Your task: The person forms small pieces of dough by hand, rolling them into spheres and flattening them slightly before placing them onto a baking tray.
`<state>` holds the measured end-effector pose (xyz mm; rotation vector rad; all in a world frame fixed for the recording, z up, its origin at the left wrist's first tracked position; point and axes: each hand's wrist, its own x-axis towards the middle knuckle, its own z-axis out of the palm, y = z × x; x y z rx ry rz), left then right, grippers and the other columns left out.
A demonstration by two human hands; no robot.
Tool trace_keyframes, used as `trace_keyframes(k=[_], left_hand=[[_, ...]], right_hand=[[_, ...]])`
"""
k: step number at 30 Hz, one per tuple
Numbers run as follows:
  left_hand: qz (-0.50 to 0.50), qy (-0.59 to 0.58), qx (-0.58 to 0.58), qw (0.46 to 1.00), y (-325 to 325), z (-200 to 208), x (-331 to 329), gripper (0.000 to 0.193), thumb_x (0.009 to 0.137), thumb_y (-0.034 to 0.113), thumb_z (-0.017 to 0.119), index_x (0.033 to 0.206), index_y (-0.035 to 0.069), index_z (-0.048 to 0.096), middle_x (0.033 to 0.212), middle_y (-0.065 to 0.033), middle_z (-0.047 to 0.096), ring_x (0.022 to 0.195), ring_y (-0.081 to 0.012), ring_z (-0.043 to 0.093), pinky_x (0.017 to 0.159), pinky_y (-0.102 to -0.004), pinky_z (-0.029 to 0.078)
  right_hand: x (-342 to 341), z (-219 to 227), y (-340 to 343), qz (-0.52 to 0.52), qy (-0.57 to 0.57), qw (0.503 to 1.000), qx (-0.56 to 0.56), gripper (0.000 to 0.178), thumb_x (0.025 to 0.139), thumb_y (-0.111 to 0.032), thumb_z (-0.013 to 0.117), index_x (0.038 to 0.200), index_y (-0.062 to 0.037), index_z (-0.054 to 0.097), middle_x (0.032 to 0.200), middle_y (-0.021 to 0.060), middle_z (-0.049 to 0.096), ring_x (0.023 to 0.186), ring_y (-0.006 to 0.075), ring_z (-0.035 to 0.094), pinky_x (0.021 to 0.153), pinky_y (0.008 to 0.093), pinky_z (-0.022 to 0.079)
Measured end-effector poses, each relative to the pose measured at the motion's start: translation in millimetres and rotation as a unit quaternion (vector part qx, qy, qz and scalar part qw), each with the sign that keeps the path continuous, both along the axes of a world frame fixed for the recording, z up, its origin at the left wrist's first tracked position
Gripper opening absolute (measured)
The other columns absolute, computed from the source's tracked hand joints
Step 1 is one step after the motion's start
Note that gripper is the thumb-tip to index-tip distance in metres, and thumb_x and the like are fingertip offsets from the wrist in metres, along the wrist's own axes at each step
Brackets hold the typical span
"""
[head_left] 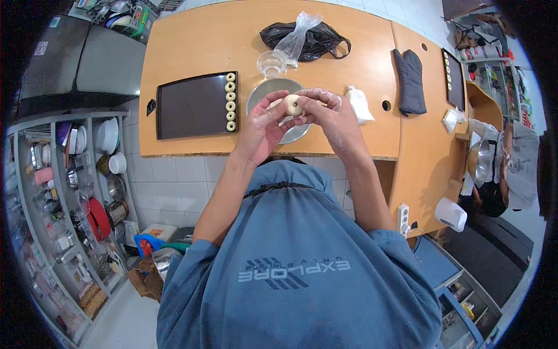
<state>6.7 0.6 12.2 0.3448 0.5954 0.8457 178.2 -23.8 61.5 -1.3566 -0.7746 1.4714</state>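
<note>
A pale ring of dough (290,106) with a small hole is held up between my two hands. My left hand (266,121) pinches its left side with thumb and fingers. On the other side, my right hand (326,116), dusted with white flour, grips it with the thumb near the hole. Directly below is a round metal bowl (261,91), partly hidden by my hands, so its contents cannot be made out. To the left lies a dark baking tray (189,107), with several dough rings (231,96) in a column along its right side.
Behind the bowl stand a clear plastic bowl (271,63) and a black plastic bag (314,42). A white bag (360,106) and a dark oven mitt (410,82) lie to the right. Further right are another tray (457,81) and a person (521,160) beside a metal bowl (480,161).
</note>
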Motion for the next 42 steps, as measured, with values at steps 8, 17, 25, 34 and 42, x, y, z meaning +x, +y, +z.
trace_keyframes(k=[8,17,25,34,42], left_hand=[[-0.011,-0.002,-0.013,1.0,1,-5,-2,0.029,0.101,0.022,0.061,0.125,0.007,0.056,0.121,-0.0074,0.063,0.111,-0.0177,0.062,0.094,-0.0356,0.057],[0.005,-0.007,0.005,1.0,3,-5,1,0.035,0.097,0.014,0.067,0.127,0.004,0.053,0.117,-0.0109,0.066,0.106,-0.0193,0.066,0.092,-0.0366,0.056],[-0.03,0.003,0.065,0.997,3,-19,-4,0.037,0.097,0.017,0.066,0.13,0.005,0.053,0.122,-0.0116,0.063,0.113,-0.0201,0.062,0.097,-0.0368,0.054],[-0.027,-0.008,0.077,0.997,4,-14,-1,0.037,0.098,0.018,0.064,0.13,0.005,0.052,0.121,-0.011,0.064,0.11,-0.0207,0.064,0.097,-0.0375,0.054],[0.004,-0.018,0.039,0.999,5,-12,2,0.034,0.099,0.015,0.062,0.129,0.004,0.053,0.119,-0.0098,0.064,0.109,-0.021,0.066,0.098,-0.0367,0.054]], right_hand=[[0,1,0,0.037,0.004,0.999,0.004,0.026,0.091,-0.012,0.067,0.11,0.0071,0.069,0.097,0.0125,0.071,0.081,0.0143,0.068,0.073,0.0255,0.057],[0,8,1,0.04,-0.015,0.999,-0.016,0.027,0.092,-0.013,0.069,0.109,0.0068,0.068,0.097,0.0117,0.071,0.081,0.0143,0.068,0.071,0.0254,0.057],[4,1,3,0.031,0.029,0.998,-0.038,0.026,0.09,-0.014,0.071,0.108,0.0049,0.07,0.092,0.0092,0.071,0.076,0.0123,0.066,0.068,0.0249,0.055],[4,2,4,0.032,0.029,0.998,-0.04,0.027,0.091,-0.013,0.072,0.111,0.0052,0.069,0.091,0.0076,0.071,0.075,0.0118,0.066,0.071,0.0249,0.054],[1,3,5,0.02,0.028,0.999,-0.036,0.03,0.091,-0.013,0.071,0.114,0.0059,0.066,0.095,0.0079,0.07,0.077,0.0121,0.067,0.072,0.0243,0.055]])
